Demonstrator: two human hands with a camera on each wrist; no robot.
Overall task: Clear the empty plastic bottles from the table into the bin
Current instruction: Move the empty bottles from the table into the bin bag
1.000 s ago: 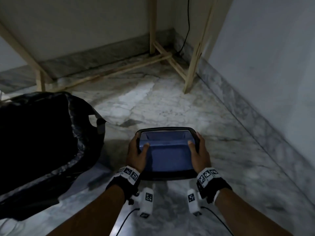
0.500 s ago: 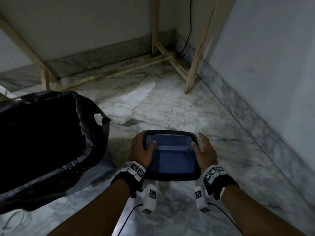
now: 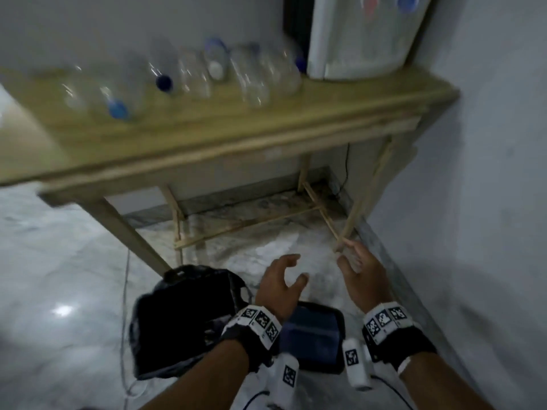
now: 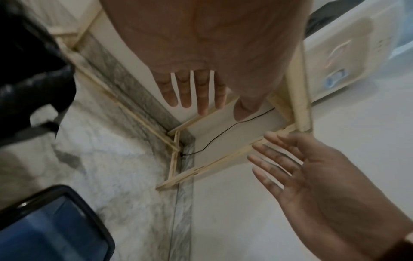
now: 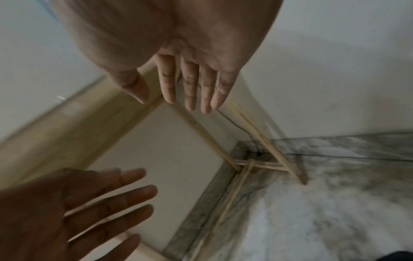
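Observation:
Several clear empty plastic bottles lie on their sides on the wooden table, blurred, some with blue caps. The black bag-lined bin stands on the floor below the table's front, seen also in the left wrist view as the bin. My left hand and right hand hover side by side in the air below the table edge, fingers spread, both holding nothing. The wrist views confirm bare straight fingers on the left hand and the right hand.
A blue tray with a black rim lies on the marble floor under my wrists, right of the bin. A white appliance stands on the table's right end. A wall closes the right side. Wooden table legs and a black cable run below.
Both hands have let go of the blue tray, which now lies on the floor, and have risen with fingers spread. My view has swung up to the table with the bottles.

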